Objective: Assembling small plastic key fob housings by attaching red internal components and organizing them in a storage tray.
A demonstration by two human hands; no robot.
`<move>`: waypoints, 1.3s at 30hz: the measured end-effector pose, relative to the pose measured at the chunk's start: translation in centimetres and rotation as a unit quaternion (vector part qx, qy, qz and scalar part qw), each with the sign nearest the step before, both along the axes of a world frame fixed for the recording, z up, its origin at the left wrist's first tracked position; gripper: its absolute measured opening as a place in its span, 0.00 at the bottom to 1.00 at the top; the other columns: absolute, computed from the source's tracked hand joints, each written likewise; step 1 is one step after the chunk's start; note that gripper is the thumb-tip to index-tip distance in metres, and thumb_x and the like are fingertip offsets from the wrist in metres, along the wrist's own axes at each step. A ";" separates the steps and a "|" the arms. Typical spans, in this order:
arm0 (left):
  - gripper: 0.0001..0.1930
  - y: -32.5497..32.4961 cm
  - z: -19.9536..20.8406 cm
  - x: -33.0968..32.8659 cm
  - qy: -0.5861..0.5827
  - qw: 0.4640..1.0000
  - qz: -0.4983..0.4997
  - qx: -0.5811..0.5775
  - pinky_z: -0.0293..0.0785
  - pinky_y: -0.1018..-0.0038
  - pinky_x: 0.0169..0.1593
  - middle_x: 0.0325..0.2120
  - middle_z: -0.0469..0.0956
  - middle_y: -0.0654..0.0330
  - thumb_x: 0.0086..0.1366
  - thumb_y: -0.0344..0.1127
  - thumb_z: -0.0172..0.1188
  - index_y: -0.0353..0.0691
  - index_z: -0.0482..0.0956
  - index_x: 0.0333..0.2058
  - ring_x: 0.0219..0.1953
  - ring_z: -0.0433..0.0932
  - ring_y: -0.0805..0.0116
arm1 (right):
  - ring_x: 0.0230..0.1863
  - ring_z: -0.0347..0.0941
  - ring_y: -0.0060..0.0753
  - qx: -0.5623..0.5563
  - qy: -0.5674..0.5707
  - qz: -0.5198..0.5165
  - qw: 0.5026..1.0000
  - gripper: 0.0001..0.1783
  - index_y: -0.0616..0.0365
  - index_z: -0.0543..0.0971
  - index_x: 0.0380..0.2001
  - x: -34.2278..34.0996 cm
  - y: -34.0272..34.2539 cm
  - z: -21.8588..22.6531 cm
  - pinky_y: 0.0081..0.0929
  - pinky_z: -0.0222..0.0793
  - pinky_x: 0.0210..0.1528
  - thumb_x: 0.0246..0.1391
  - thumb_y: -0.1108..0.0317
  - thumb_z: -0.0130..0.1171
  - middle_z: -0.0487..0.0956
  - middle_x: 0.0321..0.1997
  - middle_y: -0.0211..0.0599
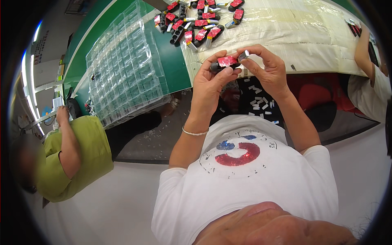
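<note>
Fingers: left hand [210, 75] curled, thumb and fingertips closed on a red-faced black part [227, 61]; right hand [267, 71] has thumb and index nearly together, pinching a small silver piece [243, 55]. Big to small: cream-covered bench [286, 28], clear compartment tray [122, 69] on the green surface [176, 67] at left, heap of similar red-and-black parts [201, 23] beyond the hands. Held part is up near the bench's near edge, silver piece at its right end; can't tell if joined.

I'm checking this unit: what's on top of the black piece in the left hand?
A red part lies on the black piece. The left hand covers some of that piece; its underside cannot be seen.
</note>
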State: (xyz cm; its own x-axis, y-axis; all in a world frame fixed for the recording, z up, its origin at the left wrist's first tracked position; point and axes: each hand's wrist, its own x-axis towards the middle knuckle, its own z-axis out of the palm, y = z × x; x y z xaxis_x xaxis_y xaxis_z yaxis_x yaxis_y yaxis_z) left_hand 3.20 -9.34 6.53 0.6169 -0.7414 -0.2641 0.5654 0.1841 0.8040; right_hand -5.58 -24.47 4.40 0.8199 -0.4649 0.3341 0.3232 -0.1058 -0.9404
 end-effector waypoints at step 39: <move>0.16 1.1 1.5 -2.2 -0.224 0.970 0.097 0.012 0.74 0.82 0.47 0.43 0.78 0.54 0.65 0.23 0.57 0.29 0.69 0.51 0.46 0.77 0.74 | 0.40 0.72 0.29 -0.238 -0.013 -0.054 0.970 0.19 0.50 0.83 0.46 -0.8 2.2 2.7 0.22 0.71 0.39 0.47 0.71 0.67 0.75 0.40 0.29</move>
State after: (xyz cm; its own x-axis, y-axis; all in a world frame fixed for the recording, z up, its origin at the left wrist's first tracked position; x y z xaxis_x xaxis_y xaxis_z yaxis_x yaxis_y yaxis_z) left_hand 0.99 -8.25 8.03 0.8014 -0.5963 0.0469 0.1153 0.2310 0.9661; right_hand -6.34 -22.23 7.10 0.7629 -0.3367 0.5518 0.3088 -0.5602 -0.7687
